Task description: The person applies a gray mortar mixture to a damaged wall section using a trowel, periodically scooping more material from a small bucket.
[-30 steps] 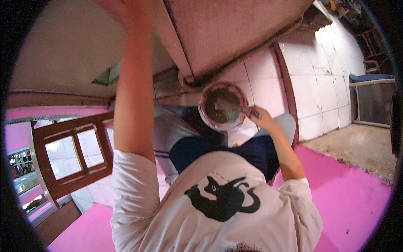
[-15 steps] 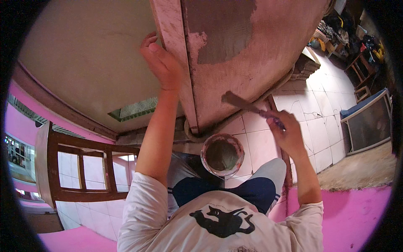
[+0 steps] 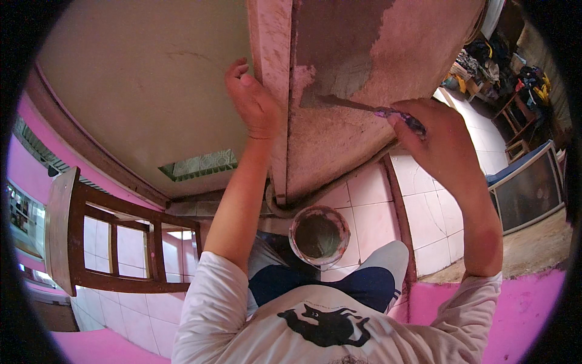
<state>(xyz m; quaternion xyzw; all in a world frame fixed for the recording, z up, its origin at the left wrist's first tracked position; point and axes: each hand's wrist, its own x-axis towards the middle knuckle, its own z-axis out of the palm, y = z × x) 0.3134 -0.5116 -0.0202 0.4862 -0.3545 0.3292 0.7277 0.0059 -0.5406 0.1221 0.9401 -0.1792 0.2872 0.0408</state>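
Note:
My right hand (image 3: 430, 136) grips the purple-marked handle of a scraper (image 3: 397, 114), its long blade (image 3: 339, 102) lying against a grey patch (image 3: 333, 42) on the pinkish panel (image 3: 364, 136) before me. My left hand (image 3: 251, 97) is beside the panel's pale vertical edge strip (image 3: 273, 36), its fingers slightly curled and apart, holding nothing; whether it touches the strip I cannot tell. Below the panel, a round bucket (image 3: 344, 242) with grey material inside sits between my legs.
A brown wooden chair or frame (image 3: 77, 230) stands at my left. A patterned opening (image 3: 200, 164) shows in the beige surface at upper left. At right are a metal-framed dark panel (image 3: 527, 194) and piled clutter (image 3: 533, 85). White tiles (image 3: 376, 212) surround the bucket.
My right hand has risen from the bucket with the scraper and brought its blade onto the grey patch. My left hand has come down from high up to the panel's edge.

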